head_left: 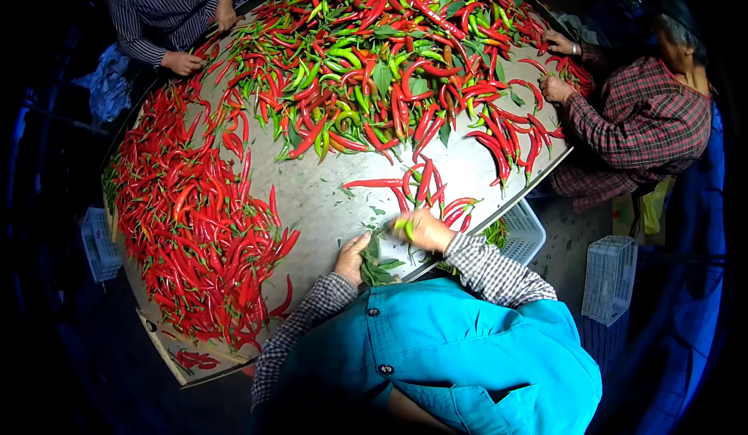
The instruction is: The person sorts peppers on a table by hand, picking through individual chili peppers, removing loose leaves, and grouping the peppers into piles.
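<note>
In the head view, my right hand [430,230] is closed on a green chili pepper [405,228] above the near edge of the table. My left hand [353,258] is curled at a bunch of green leaves [379,263], which lies against its fingers; part of the grip is hidden. Just beyond my right hand lie several loose red chili peppers [423,182]. A large heap of mixed red and green chilies [374,61] covers the far side of the table. To the left spreads a thick pile of red chilies [195,232].
The grey tabletop [300,193] carries leaf scraps. One person in a striped shirt [156,18] works at the far left, another in a plaid shirt [647,111] at the right. Plastic crates stand below: a pale one [530,232], a grey one [610,279] and a bluish one [100,244].
</note>
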Tool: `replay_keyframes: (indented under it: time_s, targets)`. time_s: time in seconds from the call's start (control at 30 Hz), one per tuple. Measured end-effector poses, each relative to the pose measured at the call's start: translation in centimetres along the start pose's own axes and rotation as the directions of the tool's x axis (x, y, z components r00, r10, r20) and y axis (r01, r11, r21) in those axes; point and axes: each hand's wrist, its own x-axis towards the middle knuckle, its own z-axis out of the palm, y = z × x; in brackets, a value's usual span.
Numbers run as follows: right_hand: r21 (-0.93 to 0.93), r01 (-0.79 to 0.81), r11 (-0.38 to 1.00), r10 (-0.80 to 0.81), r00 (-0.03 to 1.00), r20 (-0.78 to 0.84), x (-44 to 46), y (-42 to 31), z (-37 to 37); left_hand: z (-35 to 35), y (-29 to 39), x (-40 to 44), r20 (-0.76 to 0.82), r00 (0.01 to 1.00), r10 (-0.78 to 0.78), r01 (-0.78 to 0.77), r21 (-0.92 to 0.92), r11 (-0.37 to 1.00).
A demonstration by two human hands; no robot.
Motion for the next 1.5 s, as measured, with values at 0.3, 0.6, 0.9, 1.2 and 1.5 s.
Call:
replay_keyframes:
  time_s: [0.3, 0.6, 0.9, 1.2, 1.5]
  targets:
    - [-0.622, -0.423, 0.659, 0.123, 0.877, -0.465, 6.6, 1.9, -6.8, -2.0, -0.9, -0.1, 0.089, 0.987, -0.136, 0.142, -0.06, 0.988]
    - [0.602, 0.212, 0.77, 0.236, 0.781, -0.578, 2.9, 0.6, -11.8, -7.4, -0.9, -0.4, -0.014, 0.996, -0.088, 0.084, -0.172, 0.982]
    - [-0.281, -0.453, 0.846, 0.164, 0.723, -0.671, 4.3, 7.7, -8.7, -9.3, -1.1, -1.4, -0.194, 0.975, -0.105, 0.119, 0.061, 0.991]
    - [-0.129, 0.048, 0.99, -0.031, 0.991, 0.134, 3.9, -1.8, 5.3, -7.5, -3.4, -1.6, 0.023, 0.994, -0.107, 0.05, 0.778, 0.626]
    - [-0.669, -0.28, 0.689, 0.248, 0.958, -0.147, -4.2, 0.5, -9.2, -8.2, -3.2, -2.3, -0.063, 0.981, -0.181, 0.167, 0.743, 0.648]
